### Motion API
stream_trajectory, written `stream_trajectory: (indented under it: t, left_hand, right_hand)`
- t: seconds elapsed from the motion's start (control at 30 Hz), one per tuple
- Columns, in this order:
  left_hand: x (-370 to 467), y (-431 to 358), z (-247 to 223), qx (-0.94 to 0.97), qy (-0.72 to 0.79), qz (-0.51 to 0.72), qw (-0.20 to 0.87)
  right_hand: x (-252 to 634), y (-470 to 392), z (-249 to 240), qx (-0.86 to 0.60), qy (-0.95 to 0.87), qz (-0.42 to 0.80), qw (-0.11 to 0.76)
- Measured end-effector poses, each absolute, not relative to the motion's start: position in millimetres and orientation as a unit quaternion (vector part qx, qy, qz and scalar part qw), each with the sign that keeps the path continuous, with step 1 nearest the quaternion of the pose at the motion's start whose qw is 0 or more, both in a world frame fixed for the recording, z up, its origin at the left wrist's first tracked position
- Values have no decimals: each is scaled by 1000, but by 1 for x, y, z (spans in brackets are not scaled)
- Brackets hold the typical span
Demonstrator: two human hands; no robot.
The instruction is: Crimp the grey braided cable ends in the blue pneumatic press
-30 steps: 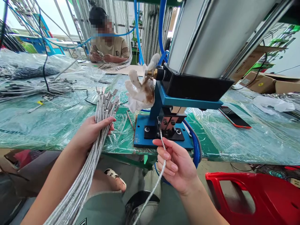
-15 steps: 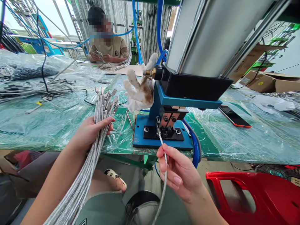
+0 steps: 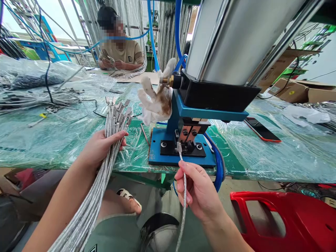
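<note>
My left hand (image 3: 106, 145) is closed round a thick bundle of silvery braided cables (image 3: 101, 185), whose flat metal end fittings point up and away from me. Between the thumb and fingers of my right hand (image 3: 196, 185) is a single braided cable (image 3: 183, 199). Its metal end fitting (image 3: 179, 147) is at the front of the dies of a blue pneumatic press (image 3: 168, 160); whether it touches them I cannot tell. Above the dies sits the press's big silver cylinder (image 3: 236, 42). A stained white glove (image 3: 157, 98) hangs at the press's left side.
Loose cables (image 3: 39, 101) lie on the plastic-covered table (image 3: 65, 143) at left. A phone (image 3: 262, 129) rests right of the press, with cardboard boxes (image 3: 291, 91) behind. Across the table sits a co-worker (image 3: 122, 52) holding cables. A red plastic chair (image 3: 301, 220) stands at lower right.
The cable's end fitting in my right hand has come slightly toward me and turned, its flat face now showing. My left hand and the bundle have hardly moved.
</note>
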State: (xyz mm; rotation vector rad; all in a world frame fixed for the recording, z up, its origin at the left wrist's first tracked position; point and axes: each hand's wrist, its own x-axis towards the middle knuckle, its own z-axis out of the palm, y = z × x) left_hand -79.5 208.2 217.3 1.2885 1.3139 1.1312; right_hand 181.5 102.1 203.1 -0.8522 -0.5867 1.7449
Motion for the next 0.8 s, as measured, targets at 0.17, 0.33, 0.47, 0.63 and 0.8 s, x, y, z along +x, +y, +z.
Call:
stream_trajectory:
  t: [0.17,0.33,0.47,0.63,0.8]
  left_hand:
    - [-80,209,216,534,530,461,471]
    - [-79,209,217,526,536,464,471]
    - [-80,208,217,525,536,464,471]
    - [-80,208,217,526,533,463,475]
    - [-79,208,216,528,539,465,463]
  right_hand:
    - [181,102,208,-362,-233,724,538]
    - [180,107,212,-373,-221,714,550]
    - [177,113,214,-373,-223,705,560]
    - [177,123,213,-379,-214,705,560]
    - [178,125,211,-381,-225,694,568]
